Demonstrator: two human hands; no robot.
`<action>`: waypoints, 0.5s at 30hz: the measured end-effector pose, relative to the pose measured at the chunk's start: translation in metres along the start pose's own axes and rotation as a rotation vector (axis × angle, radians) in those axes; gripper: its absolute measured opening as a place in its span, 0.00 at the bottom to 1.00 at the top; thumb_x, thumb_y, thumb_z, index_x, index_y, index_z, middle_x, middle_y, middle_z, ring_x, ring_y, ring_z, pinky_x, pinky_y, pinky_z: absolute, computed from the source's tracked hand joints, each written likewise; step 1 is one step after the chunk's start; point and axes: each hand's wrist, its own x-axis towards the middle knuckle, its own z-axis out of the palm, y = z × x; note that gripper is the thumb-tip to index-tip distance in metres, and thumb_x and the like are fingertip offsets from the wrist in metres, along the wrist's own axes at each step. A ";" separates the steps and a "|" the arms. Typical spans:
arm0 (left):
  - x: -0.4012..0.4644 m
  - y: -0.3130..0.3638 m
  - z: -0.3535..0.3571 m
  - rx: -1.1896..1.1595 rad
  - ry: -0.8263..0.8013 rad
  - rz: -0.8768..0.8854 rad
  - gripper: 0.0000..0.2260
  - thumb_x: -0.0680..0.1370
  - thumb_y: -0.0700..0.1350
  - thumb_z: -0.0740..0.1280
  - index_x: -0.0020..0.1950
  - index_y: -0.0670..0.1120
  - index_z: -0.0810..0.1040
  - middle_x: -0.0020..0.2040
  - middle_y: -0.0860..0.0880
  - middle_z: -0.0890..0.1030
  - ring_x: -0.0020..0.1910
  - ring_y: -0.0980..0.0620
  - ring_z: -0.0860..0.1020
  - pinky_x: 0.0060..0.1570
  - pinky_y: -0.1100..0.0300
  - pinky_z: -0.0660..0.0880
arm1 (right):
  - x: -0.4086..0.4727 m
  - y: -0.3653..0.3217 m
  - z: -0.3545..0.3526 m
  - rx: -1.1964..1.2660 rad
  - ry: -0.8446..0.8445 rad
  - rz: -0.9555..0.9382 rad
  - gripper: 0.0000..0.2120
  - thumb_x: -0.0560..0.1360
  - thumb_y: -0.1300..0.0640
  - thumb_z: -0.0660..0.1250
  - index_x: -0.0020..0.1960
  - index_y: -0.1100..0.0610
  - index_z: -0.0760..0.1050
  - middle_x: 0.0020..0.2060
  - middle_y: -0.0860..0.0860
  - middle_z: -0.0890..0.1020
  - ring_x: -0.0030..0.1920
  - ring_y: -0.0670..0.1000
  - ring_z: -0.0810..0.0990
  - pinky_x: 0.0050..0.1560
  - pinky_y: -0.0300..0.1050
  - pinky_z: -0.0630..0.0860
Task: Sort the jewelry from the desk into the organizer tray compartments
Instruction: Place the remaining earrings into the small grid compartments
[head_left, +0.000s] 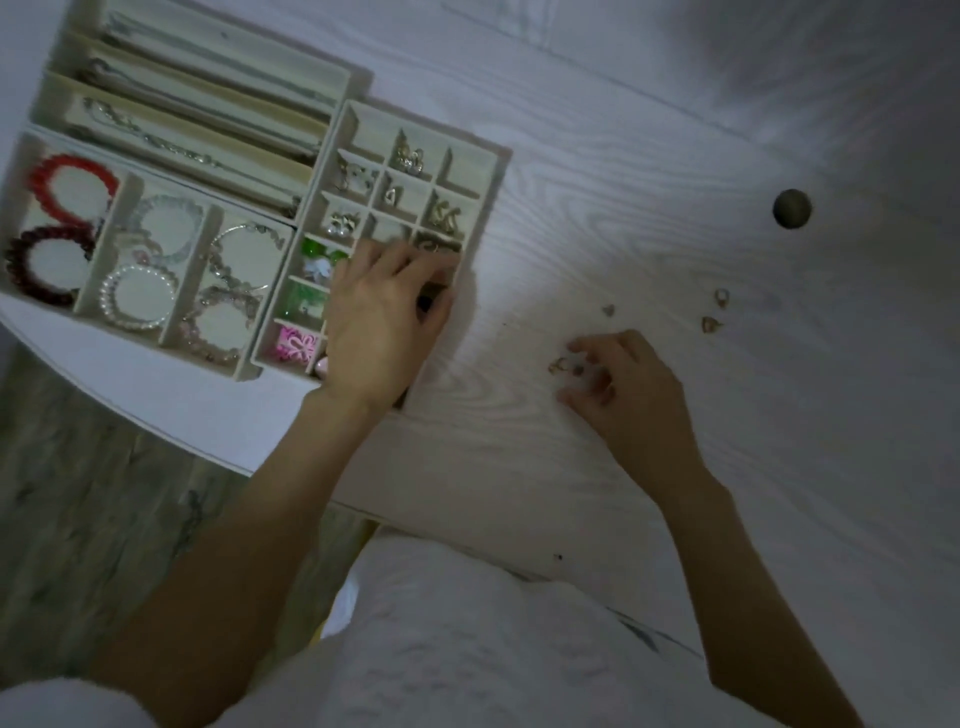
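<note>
Our left grip (382, 317) lies over the lower right corner of the small-compartment organizer tray (496, 161), fingers bent down into the cells there; we cannot tell whether they have hold of a piece, since the hand hides what is beneath and the picture is dim. Our right grip (615, 382) rests on the white wood-grain tabletop (597, 197), fingers curled loosely beside a little cluster of gold earrings (563, 365) lying just at the fingertips; whether any is pinched we cannot tell.

Further out on the tabletop, a small gold piece (608, 310) lies above the right grip, and two more gold rings (716, 310) sit well apart to the right. A round dark knob (791, 208) shows further up.

In the tray, several upper cells hold gold and silver earrings (409, 156), and the left column holds green beads (317, 254) and a pink flower piece (295, 344). To its left, a bracelet tray (130, 218) carries red, dark, pearl and clear bead bracelets, and behind it a long-slot tray (332, 73) holds chains.
</note>
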 end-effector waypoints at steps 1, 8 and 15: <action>0.000 0.000 0.001 0.001 0.006 0.000 0.11 0.76 0.47 0.67 0.57 0.47 0.81 0.47 0.46 0.82 0.45 0.44 0.74 0.43 0.55 0.65 | 0.002 -0.003 0.007 0.011 0.020 -0.048 0.13 0.69 0.58 0.74 0.53 0.55 0.78 0.46 0.49 0.76 0.35 0.43 0.74 0.39 0.37 0.74; -0.004 0.002 0.005 -0.058 0.023 -0.026 0.11 0.76 0.46 0.67 0.57 0.46 0.82 0.47 0.46 0.82 0.46 0.41 0.76 0.45 0.51 0.70 | 0.033 0.007 0.009 0.121 0.181 -0.056 0.04 0.71 0.59 0.72 0.45 0.58 0.81 0.40 0.51 0.80 0.38 0.48 0.78 0.42 0.46 0.77; -0.006 0.003 0.007 -0.069 0.063 -0.036 0.11 0.77 0.46 0.67 0.57 0.47 0.82 0.47 0.47 0.82 0.45 0.42 0.75 0.44 0.53 0.66 | 0.027 0.014 0.001 0.114 0.147 -0.038 0.09 0.68 0.61 0.73 0.48 0.56 0.79 0.40 0.50 0.78 0.38 0.45 0.75 0.43 0.36 0.72</action>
